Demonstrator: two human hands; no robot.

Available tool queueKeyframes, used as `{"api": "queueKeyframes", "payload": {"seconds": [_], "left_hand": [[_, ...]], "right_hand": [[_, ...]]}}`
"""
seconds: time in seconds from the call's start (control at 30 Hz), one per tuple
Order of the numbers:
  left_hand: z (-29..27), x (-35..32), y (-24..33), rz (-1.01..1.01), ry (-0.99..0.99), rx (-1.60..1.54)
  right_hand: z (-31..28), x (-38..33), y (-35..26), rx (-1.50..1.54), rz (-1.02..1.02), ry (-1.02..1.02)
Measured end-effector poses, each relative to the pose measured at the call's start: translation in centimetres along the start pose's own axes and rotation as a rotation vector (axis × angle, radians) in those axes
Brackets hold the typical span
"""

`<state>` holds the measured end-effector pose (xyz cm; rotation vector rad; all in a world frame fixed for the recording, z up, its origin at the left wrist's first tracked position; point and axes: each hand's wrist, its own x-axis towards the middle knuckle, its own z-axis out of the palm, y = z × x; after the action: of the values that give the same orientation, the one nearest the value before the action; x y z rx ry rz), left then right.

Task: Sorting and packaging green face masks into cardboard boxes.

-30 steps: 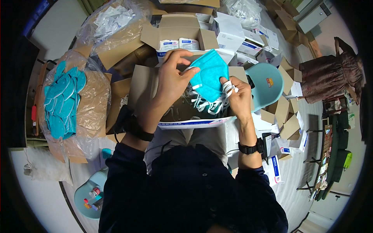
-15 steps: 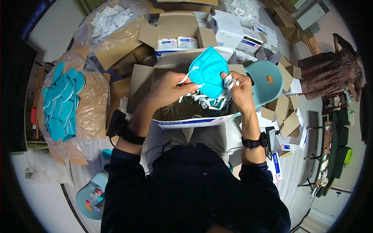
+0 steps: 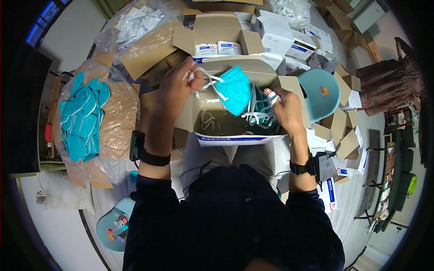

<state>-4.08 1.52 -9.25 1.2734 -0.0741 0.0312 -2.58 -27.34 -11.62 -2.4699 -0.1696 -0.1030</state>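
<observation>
A turquoise face mask (image 3: 236, 91) with white ear loops tilts over a cardboard box (image 3: 237, 139) in front of my lap. My left hand (image 3: 180, 80) is raised at the box's left side, its fingers closed on the mask's ear loops, which run taut to the mask's left edge. At the box's right side, my right hand (image 3: 289, 109) is closed round a bunch of white straps (image 3: 273, 97). Below it, more turquoise masks (image 3: 263, 110) with tangled loops lie inside the box. Loose strap pieces (image 3: 208, 119) are scattered on the box floor.
A plastic-lined carton (image 3: 113, 126) at left bears a pile of turquoise masks (image 3: 81, 119). Beyond my box stands an open carton (image 3: 216, 22) with white packs (image 3: 229, 48). To the right are a light-blue stool (image 3: 319, 101) and several cartons. Another light-blue stool (image 3: 108, 228) holds bottles.
My left hand has moved up and left, drawing the ear loops out. The mask has come away from my right hand and hangs lower, while that hand has shifted slightly right.
</observation>
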Motion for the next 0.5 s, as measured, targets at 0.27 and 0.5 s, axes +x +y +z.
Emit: {"api": "queueKeyframes", "payload": {"seconds": [0.27,0.5], "left_hand": [[4.1,1.0,-0.5,-0.265,-0.225,0.315],[6.5,0.2,-1.2,-0.113,-0.475,0.512]], "right_hand": [[0.1,-1.1,-3.3,0.542,-0.258,-0.106],[2.1,0.2,-3.8,0.489,-0.421,-0.268]]}}
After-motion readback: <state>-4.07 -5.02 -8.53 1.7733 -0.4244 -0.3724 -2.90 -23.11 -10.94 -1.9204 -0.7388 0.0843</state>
